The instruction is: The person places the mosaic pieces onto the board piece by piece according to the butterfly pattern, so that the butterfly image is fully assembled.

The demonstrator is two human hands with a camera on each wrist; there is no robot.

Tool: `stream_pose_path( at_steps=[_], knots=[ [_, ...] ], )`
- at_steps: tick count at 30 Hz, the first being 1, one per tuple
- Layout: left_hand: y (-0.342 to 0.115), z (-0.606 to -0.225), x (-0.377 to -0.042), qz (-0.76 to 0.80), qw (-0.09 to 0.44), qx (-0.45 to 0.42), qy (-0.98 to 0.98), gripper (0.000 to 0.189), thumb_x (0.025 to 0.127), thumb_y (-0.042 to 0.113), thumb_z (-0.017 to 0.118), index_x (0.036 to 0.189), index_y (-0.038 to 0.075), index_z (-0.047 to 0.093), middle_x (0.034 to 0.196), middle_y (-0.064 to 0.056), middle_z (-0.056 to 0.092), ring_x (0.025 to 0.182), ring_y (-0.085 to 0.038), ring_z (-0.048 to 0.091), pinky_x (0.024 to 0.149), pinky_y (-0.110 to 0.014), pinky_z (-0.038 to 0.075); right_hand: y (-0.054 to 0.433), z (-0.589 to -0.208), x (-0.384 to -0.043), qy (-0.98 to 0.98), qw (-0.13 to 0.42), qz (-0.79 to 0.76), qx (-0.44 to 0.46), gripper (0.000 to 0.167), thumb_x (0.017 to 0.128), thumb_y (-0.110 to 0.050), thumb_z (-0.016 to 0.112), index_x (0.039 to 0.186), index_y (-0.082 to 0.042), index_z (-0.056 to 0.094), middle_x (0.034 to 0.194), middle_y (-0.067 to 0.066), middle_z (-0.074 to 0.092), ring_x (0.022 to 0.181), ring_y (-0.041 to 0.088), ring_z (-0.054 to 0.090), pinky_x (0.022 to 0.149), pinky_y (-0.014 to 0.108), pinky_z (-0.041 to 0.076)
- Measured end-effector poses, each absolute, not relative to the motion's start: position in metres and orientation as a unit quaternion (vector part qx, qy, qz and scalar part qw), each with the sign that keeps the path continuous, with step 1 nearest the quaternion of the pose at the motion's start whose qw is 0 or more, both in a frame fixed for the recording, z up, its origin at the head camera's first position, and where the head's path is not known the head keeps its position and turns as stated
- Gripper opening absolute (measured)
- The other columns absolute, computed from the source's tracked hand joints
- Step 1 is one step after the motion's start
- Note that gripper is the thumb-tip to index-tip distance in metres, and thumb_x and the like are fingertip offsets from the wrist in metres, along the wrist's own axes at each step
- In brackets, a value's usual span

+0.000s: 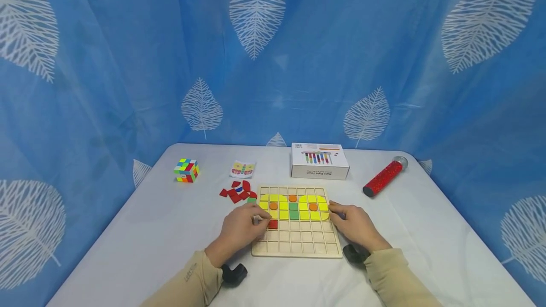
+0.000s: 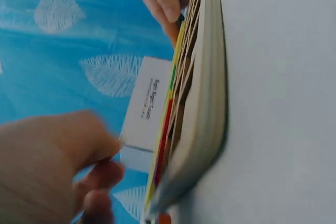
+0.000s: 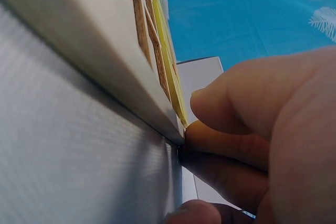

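On the table lies a wooden grid board [image 1: 297, 248], its upper rows filled with yellow [image 1: 283, 214], green [image 1: 293, 206] and orange pieces [image 1: 292, 198]. My left hand [image 1: 241, 226] is over the board's left side, its fingers bent close to a red tile [image 1: 273, 224]. In the left wrist view this hand [image 2: 68, 161] is blurred, with nothing visible between thumb and fingers. My right hand [image 1: 356, 224] touches the board's right edge with its fingertips. Seen from the right wrist, the index finger [image 3: 226, 141] meets the edge, while the thumb [image 3: 226, 95] hovers beside it, apart from the board.
Loose red pieces [image 1: 234, 196] lie beyond the board's left corner, several together. Behind them sits a small pattern card [image 1: 242, 169]. A puzzle cube [image 1: 186, 170] stands at far left. A white box [image 1: 320, 161] is at the back, and a red microphone-like tube [image 1: 383, 178] lies at right.
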State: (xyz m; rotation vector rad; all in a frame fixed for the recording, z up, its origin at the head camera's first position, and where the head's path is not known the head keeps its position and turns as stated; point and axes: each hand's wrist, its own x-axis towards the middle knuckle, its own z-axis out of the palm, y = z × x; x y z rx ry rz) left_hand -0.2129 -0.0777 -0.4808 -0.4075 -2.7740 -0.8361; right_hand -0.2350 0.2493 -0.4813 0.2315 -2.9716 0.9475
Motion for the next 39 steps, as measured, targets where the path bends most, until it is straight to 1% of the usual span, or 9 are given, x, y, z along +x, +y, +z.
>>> stream_pose_path(
  at_steps=[3,8,11,14,17,19,26,31,39],
  knots=[
    [-0.086,-0.480,-0.219,-0.314,0.130,-0.063,-0.938,0.017,0.089,0.027,0.077,0.105,0.023,0.081,0.107,0.005,0.073,0.074,-0.008,0.056,0.062,-0.024,0.047,0.249,-0.481,-0.234,-0.950,0.007,0.304,0.074,0.042,0.100,-0.023,0.064,0.138,-0.006,0.065,0.149,0.010,0.058,0.141,0.040,0.050,0.112,0.059,0.040],
    [-0.106,-0.479,-0.233,-0.318,0.148,0.025,-0.936,0.027,0.093,0.021,0.073,0.120,0.017,0.078,0.120,-0.006,0.070,0.097,-0.022,0.067,0.068,-0.032,0.053,0.249,-0.480,-0.234,-0.950,0.007,0.301,0.077,0.042,0.100,-0.023,0.064,0.138,-0.005,0.064,0.148,0.011,0.058,0.140,0.041,0.050,0.112,0.059,0.040],
    [-0.115,-0.482,-0.238,-0.307,0.151,0.034,-0.939,0.031,0.094,0.017,0.071,0.124,0.012,0.075,0.124,-0.012,0.068,0.110,-0.031,0.068,0.080,-0.042,0.059,0.248,-0.480,-0.234,-0.951,0.008,0.299,0.077,0.042,0.100,-0.022,0.064,0.138,-0.005,0.064,0.148,0.011,0.058,0.140,0.040,0.050,0.112,0.059,0.040],
    [-0.118,-0.485,-0.241,-0.294,0.135,0.031,-0.946,0.035,0.095,0.017,0.070,0.128,0.008,0.073,0.129,-0.012,0.069,0.119,-0.033,0.066,0.094,-0.049,0.056,0.248,-0.480,-0.234,-0.950,0.006,0.302,0.074,0.042,0.100,-0.023,0.064,0.138,-0.005,0.064,0.149,0.010,0.058,0.141,0.040,0.049,0.112,0.059,0.040],
    [-0.118,-0.486,-0.240,-0.266,0.107,0.025,-0.958,0.037,0.095,0.022,0.071,0.129,0.009,0.072,0.134,-0.010,0.068,0.127,-0.033,0.063,0.099,-0.052,0.054,0.248,-0.479,-0.234,-0.950,0.001,0.306,0.070,0.042,0.100,-0.023,0.064,0.138,-0.006,0.064,0.149,0.010,0.057,0.142,0.041,0.048,0.113,0.059,0.039],
    [-0.117,-0.486,-0.239,-0.246,0.096,0.021,-0.964,0.036,0.094,0.025,0.073,0.126,0.011,0.074,0.132,-0.008,0.070,0.125,-0.032,0.064,0.098,-0.051,0.055,0.247,-0.479,-0.233,-0.949,0.000,0.307,0.070,0.042,0.100,-0.023,0.064,0.138,-0.006,0.064,0.149,0.010,0.057,0.142,0.041,0.048,0.113,0.059,0.039],
    [-0.117,-0.481,-0.237,-0.214,0.124,0.049,-0.968,0.036,0.088,0.029,0.081,0.119,0.012,0.078,0.106,-0.005,0.072,0.092,-0.022,0.066,0.073,-0.038,0.059,0.248,-0.476,-0.232,-0.950,0.003,0.304,0.072,0.042,0.099,-0.023,0.065,0.138,-0.006,0.064,0.149,0.010,0.057,0.141,0.041,0.048,0.113,0.059,0.039],
    [-0.120,-0.480,-0.237,-0.213,0.111,0.073,-0.968,0.042,0.088,0.033,0.082,0.122,0.011,0.076,0.100,-0.007,0.063,0.086,-0.020,0.059,0.072,-0.036,0.057,0.248,-0.476,-0.233,-0.951,0.003,0.302,0.069,0.043,0.100,-0.023,0.065,0.139,-0.006,0.064,0.150,0.010,0.057,0.141,0.041,0.048,0.113,0.059,0.039],
    [-0.121,-0.483,-0.237,-0.278,0.092,0.094,-0.951,0.035,0.086,0.029,0.084,0.113,0.009,0.073,0.103,-0.007,0.066,0.089,-0.022,0.060,0.079,-0.040,0.057,0.247,-0.477,-0.231,-0.950,0.003,0.304,0.072,0.042,0.100,-0.022,0.064,0.138,-0.006,0.065,0.149,0.011,0.058,0.141,0.042,0.049,0.112,0.060,0.039]
  ],
)
